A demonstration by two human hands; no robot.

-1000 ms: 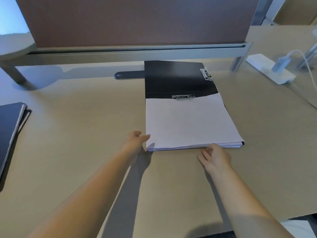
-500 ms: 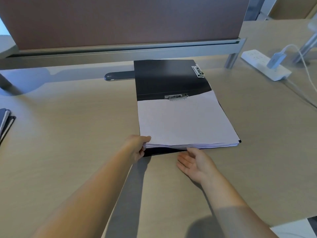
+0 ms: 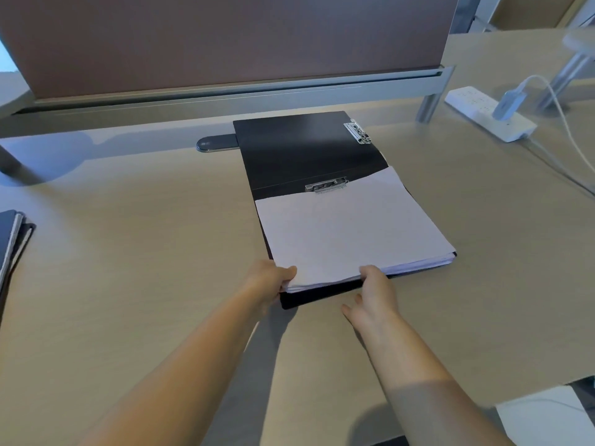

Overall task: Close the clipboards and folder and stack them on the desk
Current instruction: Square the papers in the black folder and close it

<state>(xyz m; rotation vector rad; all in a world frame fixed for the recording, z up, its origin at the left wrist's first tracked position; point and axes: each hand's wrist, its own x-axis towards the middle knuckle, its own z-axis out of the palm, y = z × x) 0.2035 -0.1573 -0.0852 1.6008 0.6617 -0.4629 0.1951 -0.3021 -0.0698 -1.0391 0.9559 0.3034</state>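
**Two hands at one open clipboard**

While one black clipboard [image 3: 309,156] lies open in the middle of the surface [image 3: 145,268], its cover flat toward the divider, two hands grip its near edge. The left hand [image 3: 269,283] pinches the near left corner of the paper stack [image 3: 347,233], fingers curled around it. The right hand [image 3: 373,297] has its thumb on the paper's edge, other fingers spread loosely. Two metal clips [image 3: 326,185] show. Closed dark folders [image 3: 11,239] lie at far left; their count is unclear.

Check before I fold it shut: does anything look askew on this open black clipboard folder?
Yes. The white paper stack sits skewed on the black clipboard folder: its far right corner juts beyond the silver clip, and its near sheets fan unevenly.
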